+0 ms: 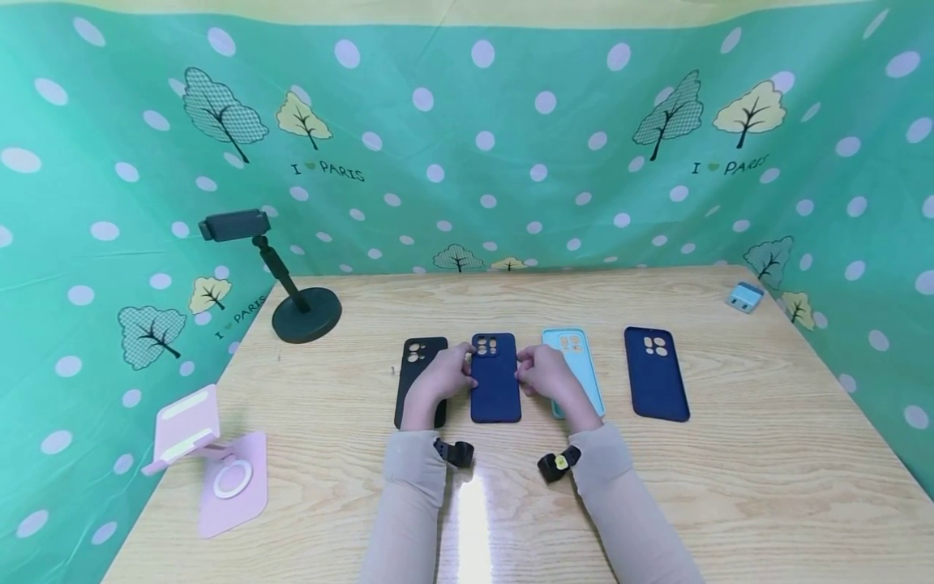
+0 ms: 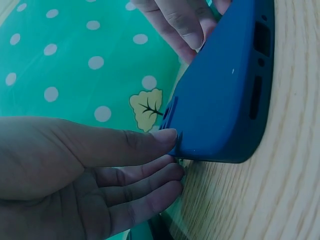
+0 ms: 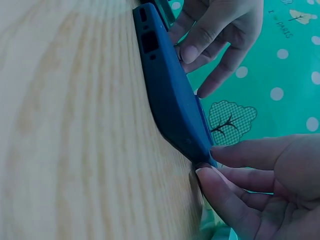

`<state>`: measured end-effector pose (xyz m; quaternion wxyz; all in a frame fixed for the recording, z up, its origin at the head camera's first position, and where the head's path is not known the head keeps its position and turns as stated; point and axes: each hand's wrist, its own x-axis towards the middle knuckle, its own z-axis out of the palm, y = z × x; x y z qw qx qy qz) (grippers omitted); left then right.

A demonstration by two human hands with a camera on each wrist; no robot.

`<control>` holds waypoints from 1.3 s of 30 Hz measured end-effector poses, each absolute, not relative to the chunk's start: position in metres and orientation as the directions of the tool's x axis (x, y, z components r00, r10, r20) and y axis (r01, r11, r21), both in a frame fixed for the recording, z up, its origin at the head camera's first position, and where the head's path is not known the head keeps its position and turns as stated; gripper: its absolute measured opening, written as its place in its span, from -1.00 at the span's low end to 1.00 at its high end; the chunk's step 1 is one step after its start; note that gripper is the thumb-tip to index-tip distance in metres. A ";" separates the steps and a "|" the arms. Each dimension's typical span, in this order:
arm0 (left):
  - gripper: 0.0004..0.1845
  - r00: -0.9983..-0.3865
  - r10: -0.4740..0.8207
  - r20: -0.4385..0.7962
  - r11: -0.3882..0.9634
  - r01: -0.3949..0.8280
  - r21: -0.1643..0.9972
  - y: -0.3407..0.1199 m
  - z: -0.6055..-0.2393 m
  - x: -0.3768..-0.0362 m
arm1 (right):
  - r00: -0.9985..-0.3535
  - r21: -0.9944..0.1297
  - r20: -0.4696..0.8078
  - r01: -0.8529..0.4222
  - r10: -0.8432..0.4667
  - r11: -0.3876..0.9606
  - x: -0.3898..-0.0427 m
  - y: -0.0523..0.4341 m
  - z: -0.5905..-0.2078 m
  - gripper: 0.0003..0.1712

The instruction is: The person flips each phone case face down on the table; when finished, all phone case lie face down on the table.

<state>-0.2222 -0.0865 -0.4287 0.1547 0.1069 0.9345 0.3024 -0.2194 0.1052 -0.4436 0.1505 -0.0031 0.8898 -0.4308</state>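
Between the two hands a dark blue phone case (image 1: 496, 393) lies back up on the wooden table, its camera cutouts at the far end. The left hand (image 1: 445, 375) pinches its left side edge; the thumb (image 2: 159, 139) shows against that edge in the left wrist view. On the opposite edge the right hand (image 1: 546, 373) pinches the case (image 3: 175, 95) between finger and thumb. Partly covered by the left hand and wrist is a black phone case (image 1: 417, 357). A light blue phone case (image 1: 581, 365) lies beside the right hand, partly hidden by it.
Another dark blue phone case (image 1: 657, 377) lies farther right. A black phone stand (image 1: 306, 315) stands at the back left, and a pink folding stand (image 1: 237, 487) at the front left. A small light blue charger plug (image 1: 744, 298) sits near the back right corner. A green dotted curtain (image 1: 481, 186) hangs behind.
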 end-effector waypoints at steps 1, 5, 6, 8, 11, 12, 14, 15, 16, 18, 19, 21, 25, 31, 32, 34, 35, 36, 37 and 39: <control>-0.42 -0.929 0.293 -0.226 0.795 0.105 0.598 -0.086 -0.428 -0.222 | -0.953 -0.768 -0.269 0.127 -0.137 0.627 -0.219 0.105 -0.442 -0.55; -0.41 -0.930 0.294 -0.220 0.797 0.111 0.594 -0.085 -0.426 -0.221 | -0.957 -0.774 -0.250 0.106 -0.148 0.624 -0.217 0.109 -0.438 -0.55; -0.41 -0.932 0.293 -0.213 0.798 0.116 0.591 -0.085 -0.426 -0.221 | -0.959 -0.779 -0.242 0.101 -0.149 0.619 -0.216 0.110 -0.436 -0.56; -0.42 -0.938 0.287 -0.195 0.801 0.124 0.585 -0.084 -0.424 -0.220 | -0.964 -0.790 -0.219 0.083 -0.153 0.608 -0.216 0.115 -0.434 -0.55; -0.43 -0.946 0.279 -0.163 0.795 0.133 0.591 -0.083 -0.421 -0.220 | -0.969 -0.811 -0.190 0.064 -0.158 0.582 -0.216 0.124 -0.428 -0.54; -0.43 -0.948 0.280 -0.152 0.790 0.138 0.597 -0.083 -0.420 -0.219 | -0.969 -0.818 -0.186 0.061 -0.163 0.571 -0.216 0.127 -0.426 -0.53; -0.44 -0.948 0.289 -0.136 0.774 0.147 0.616 -0.081 -0.419 -0.219 | -0.970 -0.820 -0.168 0.040 -0.174 0.570 -0.217 0.134 -0.423 -0.53; -0.44 -0.946 0.298 -0.127 0.764 0.157 0.626 -0.080 -0.419 -0.219 | -0.971 -0.821 -0.163 0.035 -0.175 0.570 -0.218 0.138 -0.421 -0.52; -0.44 -0.943 0.310 -0.117 0.755 0.170 0.634 -0.078 -0.419 -0.219 | -0.972 -0.820 -0.156 0.028 -0.177 0.572 -0.218 0.143 -0.420 -0.52; -0.46 -0.937 0.334 -0.101 0.742 0.196 0.641 -0.074 -0.419 -0.219 | -0.975 -0.811 -0.142 0.015 -0.172 0.585 -0.220 0.152 -0.418 -0.51; -0.46 -0.933 0.347 -0.095 0.734 0.207 0.646 -0.071 -0.420 -0.219 | -0.976 -0.804 -0.141 0.016 -0.165 0.594 -0.220 0.157 -0.417 -0.51; -0.47 -0.926 0.368 -0.084 0.723 0.228 0.652 -0.065 -0.421 -0.220 | -0.979 -0.791 -0.139 0.019 -0.149 0.611 -0.220 0.167 -0.415 -0.50; -0.48 -0.917 0.391 -0.082 0.696 0.236 0.678 -0.051 -0.422 -0.219 | -0.981 -0.767 -0.148 0.036 -0.123 0.640 -0.218 0.184 -0.411 -0.48; -0.48 -0.912 0.404 -0.070 0.663 0.239 0.710 -0.026 -0.430 -0.218 | -0.981 -0.730 -0.167 0.058 -0.096 0.681 -0.214 0.203 -0.414 -0.48; -0.49 -0.914 0.401 -0.068 0.662 0.238 0.711 -0.022 -0.432 -0.218 | -0.980 -0.728 -0.174 0.063 -0.095 0.682 -0.214 0.205 -0.415 -0.48; -0.50 -0.917 0.395 -0.065 0.657 0.233 0.717 -0.015 -0.434 -0.217 | -0.978 -0.725 -0.185 0.070 -0.096 0.685 -0.214 0.208 -0.418 -0.48; -0.50 -0.918 0.390 -0.068 0.654 0.224 0.723 -0.011 -0.434 -0.216 | -0.977 -0.724 -0.191 0.075 -0.094 0.685 -0.213 0.209 -0.420 -0.49; -0.50 -0.921 0.384 -0.071 0.653 0.216 0.726 -0.008 -0.434 -0.215 | -0.976 -0.722 -0.196 0.078 -0.095 0.688 -0.213 0.211 -0.421 -0.49; -0.50 -0.923 0.378 -0.071 0.653 0.211 0.727 -0.006 -0.433 -0.214 | -0.975 -0.720 -0.199 0.079 -0.096 0.689 -0.213 0.211 -0.422 -0.49; -0.50 -0.926 0.372 -0.068 0.653 0.209 0.728 -0.001 -0.433 -0.212 | -0.976 -0.704 -0.194 0.068 -0.099 0.707 -0.213 0.213 -0.425 -0.49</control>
